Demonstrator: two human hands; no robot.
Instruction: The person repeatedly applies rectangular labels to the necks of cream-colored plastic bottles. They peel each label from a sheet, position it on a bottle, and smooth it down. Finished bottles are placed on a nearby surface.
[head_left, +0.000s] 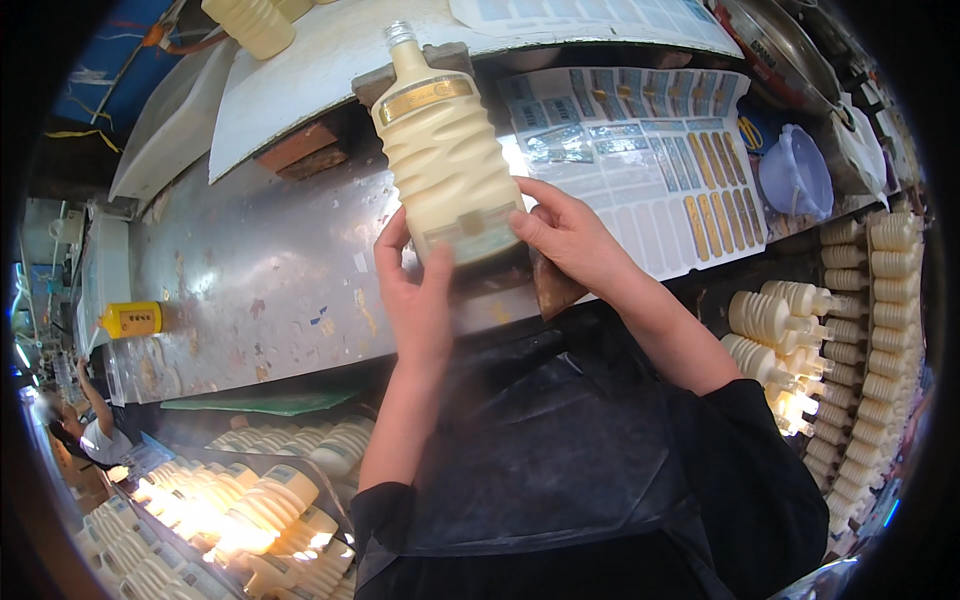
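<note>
Gripping, in left hand (415,300) and right hand (570,235), a wavy, cream-coloured bottle (447,160) with shiny gold label (427,98) at far end.

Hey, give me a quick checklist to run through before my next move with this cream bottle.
1. Left hand and right hand both on the cream bottle, near its base: ok.
2. Gold label present on the bottle's shoulder: ok.
3. Lower label smooth and free of bubbles: cannot tell; that area is blurred.
4. Gold strips available on the sheet to the right: ok.
5. Metal tabletop free of stuck scraps: not ok; bits and stains dot it.
6. Yellow bottle apart from both hands: ok; it lies at the far left.
</note>
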